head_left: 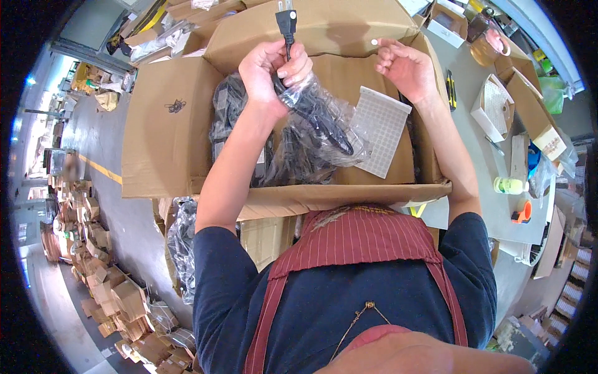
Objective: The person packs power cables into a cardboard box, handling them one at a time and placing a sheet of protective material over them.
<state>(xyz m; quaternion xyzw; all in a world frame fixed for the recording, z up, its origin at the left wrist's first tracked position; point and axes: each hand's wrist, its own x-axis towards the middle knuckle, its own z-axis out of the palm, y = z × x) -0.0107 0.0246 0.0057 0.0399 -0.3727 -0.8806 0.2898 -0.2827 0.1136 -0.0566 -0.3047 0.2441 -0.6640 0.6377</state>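
Note:
My left hand (274,71) is closed around a black power cord just below its plug (286,23), which points away from me. A small round white sticker shows on the plug. The rest of the cord (321,128) is bundled in a clear plastic bag. My right hand (408,71) is held apart at the right, fingers curled, with a small round white sticker (374,42) at the fingertips. Below it, a translucent sticker sheet (381,137) lies tilted in an open cardboard box (165,134). More bagged black cords (229,106) fill the box's left side.
Right of the box, a grey table (473,168) bears a yellow-black box cutter (451,90), a small white box (495,109), a pale green bottle (511,185) and an orange tape roll (522,212). Stacked cartons (118,293) line the floor at the left.

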